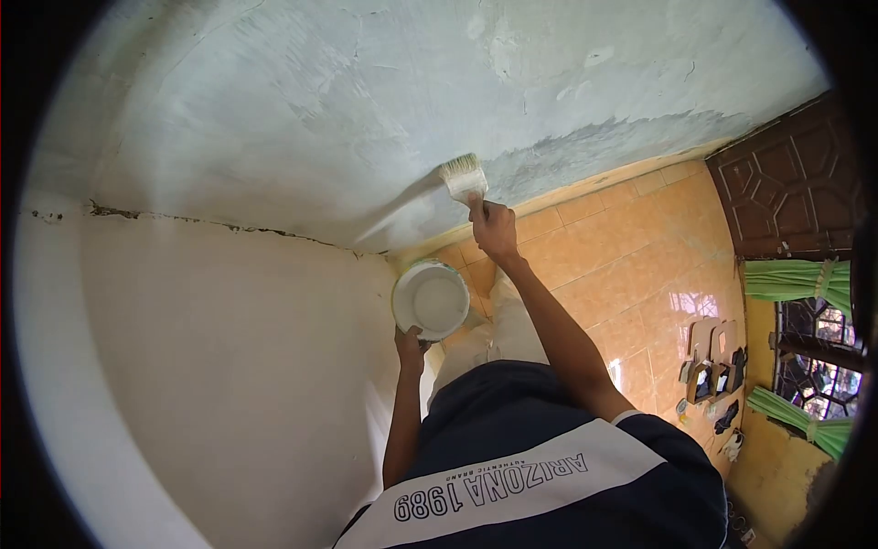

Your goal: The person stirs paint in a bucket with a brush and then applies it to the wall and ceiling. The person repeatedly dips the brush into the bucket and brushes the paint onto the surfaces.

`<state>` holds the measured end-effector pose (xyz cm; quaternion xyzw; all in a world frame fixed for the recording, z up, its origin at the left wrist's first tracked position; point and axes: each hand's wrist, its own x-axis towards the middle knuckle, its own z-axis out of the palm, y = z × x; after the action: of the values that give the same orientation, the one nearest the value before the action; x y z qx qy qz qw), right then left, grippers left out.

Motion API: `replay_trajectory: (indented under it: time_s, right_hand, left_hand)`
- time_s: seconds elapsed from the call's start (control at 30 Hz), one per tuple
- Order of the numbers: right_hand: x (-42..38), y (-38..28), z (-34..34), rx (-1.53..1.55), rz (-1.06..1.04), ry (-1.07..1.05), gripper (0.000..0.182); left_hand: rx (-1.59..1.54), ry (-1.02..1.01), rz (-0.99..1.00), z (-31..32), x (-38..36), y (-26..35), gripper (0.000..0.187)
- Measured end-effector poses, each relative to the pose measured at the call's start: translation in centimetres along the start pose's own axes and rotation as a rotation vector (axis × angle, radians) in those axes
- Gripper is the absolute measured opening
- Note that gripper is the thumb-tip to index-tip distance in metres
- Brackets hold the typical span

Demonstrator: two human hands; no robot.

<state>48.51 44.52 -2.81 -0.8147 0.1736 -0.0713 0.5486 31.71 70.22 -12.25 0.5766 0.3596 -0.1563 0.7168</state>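
Observation:
My right hand (495,231) is wrapped round the handle of a wide paintbrush (465,178). The brush's bristles point up at the wall (366,101), which is coated in patchy pale grey-white, with a darker band low on its right part. In my left hand (411,346) is a bucket (400,297), gripped at its near rim with the thumb over the edge. White paint (437,304) shows inside it, and smears mark the rim. The bucket hangs in front of my legs, below and left of the brush.
A plain white wall (238,339) meets the grey one on my left, with a cracked seam between them. Orange tiles (604,265) cover the floor. Toward the right are a brown carved door (786,178), green curtains (796,280) and open boxes (709,380) on the floor.

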Motion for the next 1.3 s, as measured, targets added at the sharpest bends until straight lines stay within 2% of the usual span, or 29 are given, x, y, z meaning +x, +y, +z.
replay_trajectory:
  time_s: [0.07, 0.1, 0.3, 0.37, 0.4, 0.47, 0.6, 0.67, 0.7, 0.77, 0.9, 0.97, 1.07, 1.17, 1.3]
  right_hand:
    - [-0.5, -1.8, -0.7, -0.033, -0.140, 0.074, 0.055]
    - [-0.1, -1.4, -0.4, -0.031, -0.141, 0.076, 0.055]
    - [2.2, 6.8, 3.2, -0.229, -0.141, 0.073, 0.053]
    - [2.3, 8.6, 3.7, -0.233, 0.125, -0.037, 0.054]
    - [2.2, 9.3, 3.9, -0.232, 0.126, -0.038, 0.054]
    - [2.1, 10.6, 3.9, -0.199, 0.312, -0.090, 0.056]
    - [1.6, 5.3, 2.2, -0.210, 0.219, -0.031, 0.057]
    - [0.6, 1.1, -0.2, 0.000, 0.112, -0.023, 0.057]
    - [0.4, 0.9, -0.4, 0.000, 0.111, -0.024, 0.057]
    - [0.1, 0.2, -0.9, -0.049, -0.038, 0.045, 0.056]
    - [1.3, 4.0, 0.6, -0.045, -0.001, 0.056, 0.054]
    - [2.4, 6.9, 2.3, -0.131, 0.057, 0.005, 0.055]
    - [2.7, 11.7, 4.6, -0.284, 0.084, 0.050, 0.061]
    - [2.2, 10.7, 3.7, -0.227, 0.162, 0.008, 0.063]
    - [0.3, 0.2, -0.9, -0.021, 0.186, -0.044, 0.057]
  left_hand:
    - [0.010, -0.008, -0.003, -0.2, 0.3, 0.0, 0.052]
    - [0.019, -0.011, -0.006, -0.4, 0.3, 0.0, 0.051]
    - [0.057, 0.036, -0.007, -0.6, 0.5, 0.5, 0.051]
    - [0.034, 0.042, 0.001, -0.6, 0.4, 0.7, 0.051]
    - [0.011, 0.045, 0.010, -0.7, 0.3, 0.7, 0.052]
    - [0.014, 0.060, 0.001, -0.5, 0.1, 0.7, 0.052]
    - [0.048, 0.043, -0.009, -1.4, 0.7, 0.0, 0.052]
    - [0.049, 0.073, -0.020, -1.2, 0.2, -0.5, 0.051]
    - [0.051, 0.097, -0.027, -1.3, 0.4, -0.7, 0.051]
    - [0.054, 0.099, -0.035, -1.6, 0.6, -0.9, 0.050]
    - [0.069, 0.100, -0.052, -0.8, -0.1, -0.8, 0.050]
    - [0.069, 0.108, -0.040, -0.5, -0.2, -0.5, 0.049]
    - [0.055, 0.098, -0.025, -0.5, -0.2, -0.3, 0.048]
    - [0.049, 0.082, -0.004, -0.2, -0.5, -0.3, 0.048]
    - [0.066, 0.071, -0.009, -0.7, 0.1, -0.8, 0.050]
